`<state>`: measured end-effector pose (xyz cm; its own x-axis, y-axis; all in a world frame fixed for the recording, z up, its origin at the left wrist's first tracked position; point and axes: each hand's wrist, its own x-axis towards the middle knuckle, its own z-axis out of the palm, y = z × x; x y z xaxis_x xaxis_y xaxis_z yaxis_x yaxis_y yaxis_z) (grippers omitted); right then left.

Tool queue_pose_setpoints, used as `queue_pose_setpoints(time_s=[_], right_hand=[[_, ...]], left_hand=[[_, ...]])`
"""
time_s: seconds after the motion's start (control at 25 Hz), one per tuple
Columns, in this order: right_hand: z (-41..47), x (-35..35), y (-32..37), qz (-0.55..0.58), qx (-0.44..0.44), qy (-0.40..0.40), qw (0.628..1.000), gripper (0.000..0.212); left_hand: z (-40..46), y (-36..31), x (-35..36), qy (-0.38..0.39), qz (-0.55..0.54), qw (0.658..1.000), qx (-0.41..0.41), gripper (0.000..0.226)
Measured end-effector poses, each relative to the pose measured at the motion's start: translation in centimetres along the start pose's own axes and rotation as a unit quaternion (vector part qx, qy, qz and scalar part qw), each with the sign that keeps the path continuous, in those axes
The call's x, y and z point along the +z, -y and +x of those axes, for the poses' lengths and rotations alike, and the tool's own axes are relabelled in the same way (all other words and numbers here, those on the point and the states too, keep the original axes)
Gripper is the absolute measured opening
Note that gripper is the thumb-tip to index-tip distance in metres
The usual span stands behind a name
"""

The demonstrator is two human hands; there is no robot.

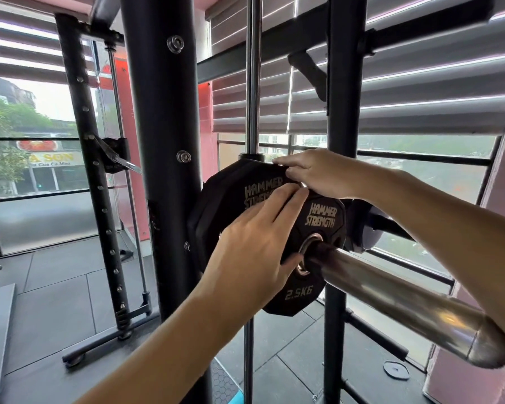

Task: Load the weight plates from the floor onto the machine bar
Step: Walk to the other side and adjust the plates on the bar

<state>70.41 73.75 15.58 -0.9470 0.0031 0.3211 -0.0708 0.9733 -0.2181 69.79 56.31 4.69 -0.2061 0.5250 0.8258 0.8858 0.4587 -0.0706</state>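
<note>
Left forearm reaching up from the lower left, wrist straight. Left hand (254, 243) laid flat, back toward the camera, fingers straight and close together, tips pointing up and right, thumb spread low to the right. Right forearm coming in from the right edge, angled down to the left. Right hand (318, 174) higher, palm down, fingers gently bent, tips nearly meeting the left fingertips (299, 193).

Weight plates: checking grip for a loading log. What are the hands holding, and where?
Left hand presses flat on the 2.5 kg plate face; right hand grips the larger plate top edge.
</note>
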Motion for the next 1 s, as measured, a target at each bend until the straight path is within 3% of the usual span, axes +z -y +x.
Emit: queue_pose_setpoints(time_s=[0.16, 0.36, 0.48, 0.56, 0.72, 1.0], right_hand=[[-1.1, -0.1, -0.2, 0.083, 0.017, 0.027, 0.996, 0.044], [-1.9, -0.7, -0.9, 0.222, 0.007, 0.113, 0.968, 0.046], [-2.0, -1.7, -1.7, 0.139, -0.006, 0.163, 0.977, 0.075], [-1.7, -1.8, -1.9, 0.070, -0.016, 0.143, 0.987, 0.090], [0.3, -0.5, -2.0, 0.016, -0.048, 0.075, 0.996, 0.088], [3.1, 1.2, -3.2, 0.013, -0.077, 0.045, 0.996, 0.082]], left_hand=[[-0.8, 0.1, 0.7, -0.031, 0.086, 0.996, -0.022, 0.083], [-1.2, 0.2, 1.1, -0.075, 0.099, 0.989, -0.079, 0.077], [-1.1, 0.4, 1.2, -0.075, 0.100, 0.988, -0.092, 0.080], [-0.9, 0.7, 1.2, -0.072, 0.101, 0.987, -0.097, 0.083], [-0.6, 2.7, 1.7, -0.057, 0.086, 0.987, -0.124, 0.085], [-0.4, 5.3, 2.5, -0.047, -0.021, 0.988, -0.144, 0.088]])
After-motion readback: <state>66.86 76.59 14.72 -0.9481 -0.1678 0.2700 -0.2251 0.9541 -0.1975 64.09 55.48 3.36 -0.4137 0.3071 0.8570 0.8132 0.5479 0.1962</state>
